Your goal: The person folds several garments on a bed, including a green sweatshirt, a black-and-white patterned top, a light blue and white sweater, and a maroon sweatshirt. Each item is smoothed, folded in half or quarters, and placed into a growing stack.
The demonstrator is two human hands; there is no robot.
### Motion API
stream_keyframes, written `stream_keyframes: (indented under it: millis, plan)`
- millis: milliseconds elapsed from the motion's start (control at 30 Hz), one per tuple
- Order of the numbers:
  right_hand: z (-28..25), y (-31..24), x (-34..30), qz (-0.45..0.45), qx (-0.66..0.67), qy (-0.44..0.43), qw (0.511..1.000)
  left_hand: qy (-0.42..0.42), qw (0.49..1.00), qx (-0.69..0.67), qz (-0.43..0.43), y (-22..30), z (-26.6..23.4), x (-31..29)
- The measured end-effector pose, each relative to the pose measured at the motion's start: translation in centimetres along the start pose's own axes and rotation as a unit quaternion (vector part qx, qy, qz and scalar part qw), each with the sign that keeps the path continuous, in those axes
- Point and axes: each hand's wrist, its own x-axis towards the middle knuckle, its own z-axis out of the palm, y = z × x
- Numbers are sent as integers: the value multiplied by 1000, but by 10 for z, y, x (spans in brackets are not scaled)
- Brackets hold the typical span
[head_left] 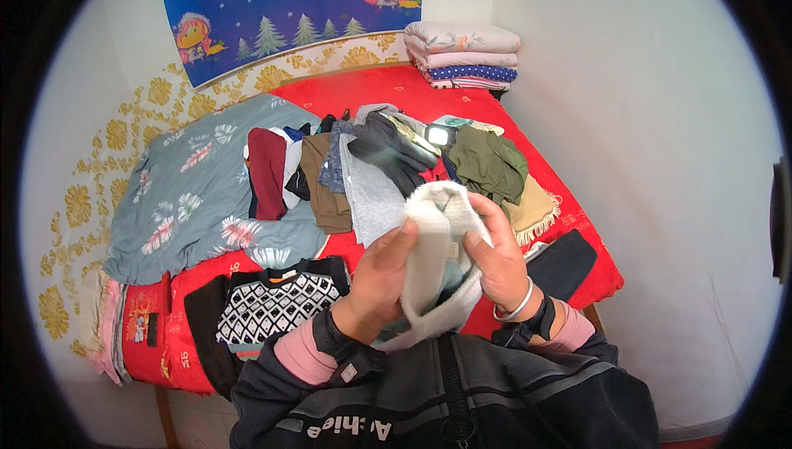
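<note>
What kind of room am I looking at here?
Most likely a bedroom: there is a bed with a red cover, a grey-blue floral quilt lying on its left side, and folded bedding stacked at the far end.

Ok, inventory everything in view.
Fuzzy garment: 1, white, in both hands
Diamond-patterned sweater: 1, black-and-white, near left
Dark garments: 2, black, left of sweater; near right
Clothes pile: 1, grey, brown, maroon, mid-bed
Olive garment: 1, green, right of pile
Fringed cloth: 1, beige, bed's right
Lit object: 1, white, on pile, kind unclear
Floral quilt: 1, blue-grey, bed's left
Bedding stack: 1, pink-and-blue, far corner
Bedspread: 1, red, on bed
Wall hanging: 1, blue, back wall
Wallpaper: 1, gold-patterned, behind bed
Bangle: 1, silver, right wrist
Wristbands: 2, black, both wrists
Jacket: 1, dark, on wearer
Left hand: 1, garment's left
Right hand: 1, garment's right
</note>
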Motion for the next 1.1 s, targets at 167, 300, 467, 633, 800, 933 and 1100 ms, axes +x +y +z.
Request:
stream_keyframes:
  millis: [167, 300, 467, 633, 800, 933, 1100]
  plan:
    - [-7, 8, 3, 20, -38, -21, 999, 36, 996, 79, -24, -2, -8, 5]
    - [-13, 21, 10, 80, 62, 14, 995, 11, 997, 74, -34, -4, -13, 9]
    - [-17, 29, 14, 152, 261, 20, 953, 37, 997, 61, -44, -9, -17, 15]
    - [-19, 29, 11, 176, 294, 30, 939, 34, 994, 93, -52, -11, -16, 14]
    - [-29, 30, 10, 183, 320, -4, 930, 13, 983, 173, -55, -7, -9, 8]
    - [-36, 35, 10, 193, 342, -19, 919, -5, 978, 203, -49, -7, -6, 7]
    - [-39, 39, 9, 198, 352, -8, 915, -39, 972, 223, -59, -9, -12, 9]
